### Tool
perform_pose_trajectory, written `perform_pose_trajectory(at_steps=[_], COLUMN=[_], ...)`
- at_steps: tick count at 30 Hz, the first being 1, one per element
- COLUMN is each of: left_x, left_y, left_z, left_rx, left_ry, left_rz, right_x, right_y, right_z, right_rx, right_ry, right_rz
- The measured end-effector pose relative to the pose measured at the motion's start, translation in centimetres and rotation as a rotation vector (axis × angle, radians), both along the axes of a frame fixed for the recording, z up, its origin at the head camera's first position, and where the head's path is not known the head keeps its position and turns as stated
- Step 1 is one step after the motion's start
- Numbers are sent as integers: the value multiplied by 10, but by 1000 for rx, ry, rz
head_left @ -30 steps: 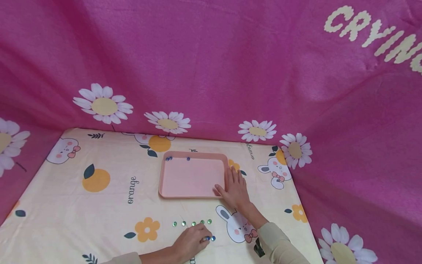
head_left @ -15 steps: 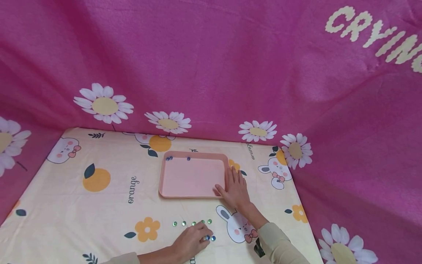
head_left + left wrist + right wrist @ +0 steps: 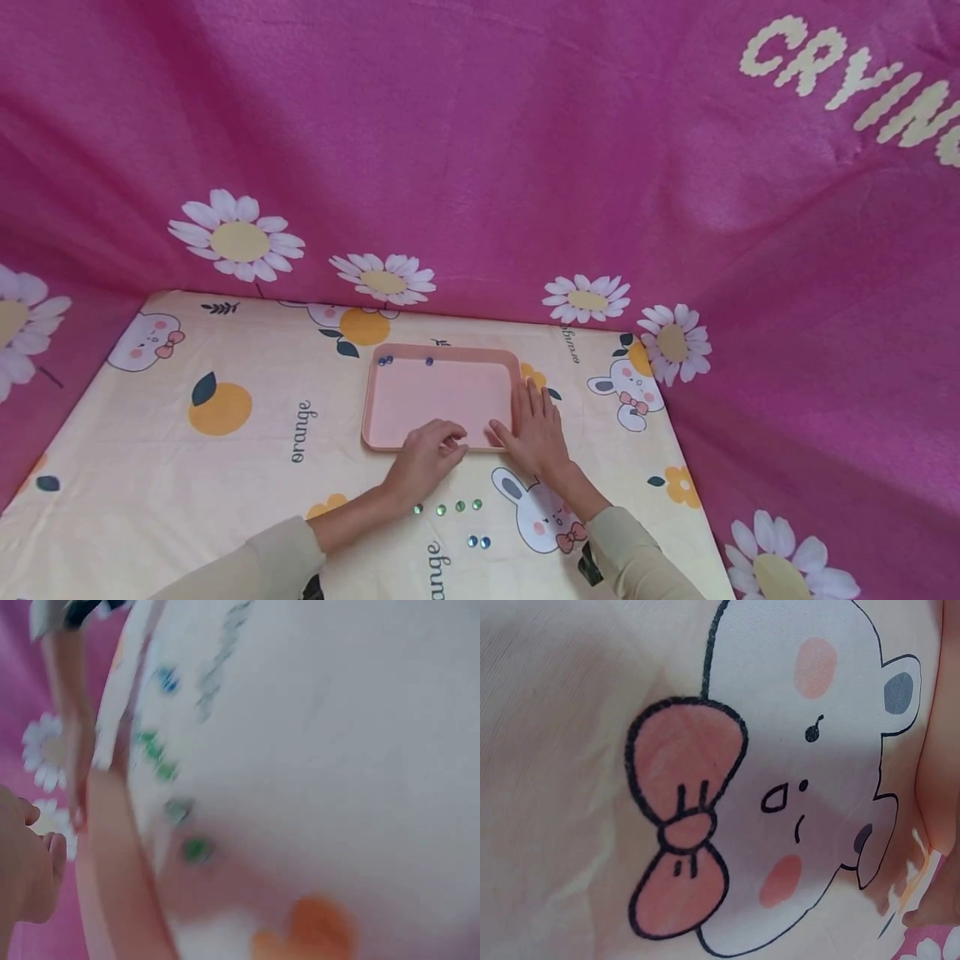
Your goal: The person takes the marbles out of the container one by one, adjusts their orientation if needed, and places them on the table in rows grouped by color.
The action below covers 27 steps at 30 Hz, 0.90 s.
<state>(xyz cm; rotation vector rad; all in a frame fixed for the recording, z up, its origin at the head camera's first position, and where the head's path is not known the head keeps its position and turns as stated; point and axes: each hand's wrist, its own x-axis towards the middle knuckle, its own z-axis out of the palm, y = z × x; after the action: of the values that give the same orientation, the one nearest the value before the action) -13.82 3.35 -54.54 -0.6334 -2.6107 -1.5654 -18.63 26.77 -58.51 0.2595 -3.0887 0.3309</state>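
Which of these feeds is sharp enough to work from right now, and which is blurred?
Head view: sharp and evenly lit, no glare; the tray, beads and both hands read clearly. Left wrist view: heavily motion-blurred, beads are only green and blue smears. Right wrist view: sharp but very close, showing mostly the cloth's bunny print.
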Motion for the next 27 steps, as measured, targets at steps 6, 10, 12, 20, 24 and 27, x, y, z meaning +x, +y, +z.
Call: perform_pose_trajectory(at_steps=[6, 10, 12, 20, 24, 27], left_x=[-48, -77, -88, -115, -118, -120], left_y=[-4, -8, -10, -15, -13, -11], left_z=[5, -2, -7, -21, -23, -27], left_rx=[100, 116, 108, 24, 12, 9], left_ry=[-51, -72, -82, -133, -196, -218], left_rz=[190, 290, 323, 404, 448, 469], right_x=[0, 1, 1, 1, 1, 1], right_y=[1, 0, -1, -2, -2, -1], right_z=[-1, 0, 1, 2, 1, 1], right_rx=[-10, -9, -9, 4, 16, 27], right_ry=[15, 10, 7, 29, 13, 1], right_rz=[0, -8, -12, -12, -18, -26])
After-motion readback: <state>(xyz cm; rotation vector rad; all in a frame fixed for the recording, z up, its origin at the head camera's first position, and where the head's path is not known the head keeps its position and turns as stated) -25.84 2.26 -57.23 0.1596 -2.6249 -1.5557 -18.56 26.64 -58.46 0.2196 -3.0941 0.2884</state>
